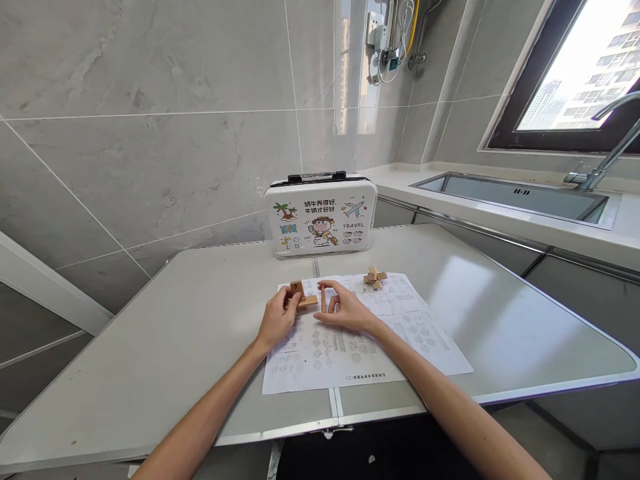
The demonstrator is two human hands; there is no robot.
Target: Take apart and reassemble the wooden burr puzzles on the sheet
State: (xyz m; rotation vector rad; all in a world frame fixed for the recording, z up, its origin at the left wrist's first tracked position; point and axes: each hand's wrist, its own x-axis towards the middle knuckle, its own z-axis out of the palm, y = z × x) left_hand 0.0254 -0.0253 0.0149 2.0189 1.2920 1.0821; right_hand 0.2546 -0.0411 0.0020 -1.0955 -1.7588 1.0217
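Observation:
My left hand (278, 319) is closed on a small cluster of wooden puzzle pieces (301, 296) resting on a printed instruction sheet (360, 347). My right hand (344, 309) pinches a single wooden stick (323, 299), held upright just right of that cluster. An assembled wooden burr puzzle (375, 277) sits on the sheet's far right part, apart from both hands.
The sheet lies on a grey folding table (175, 347) with a seam down its middle. A white cartoon-printed case (321, 217) stands at the table's far edge against the tiled wall. A steel sink (515, 195) and tap (607, 153) are at the right under a window.

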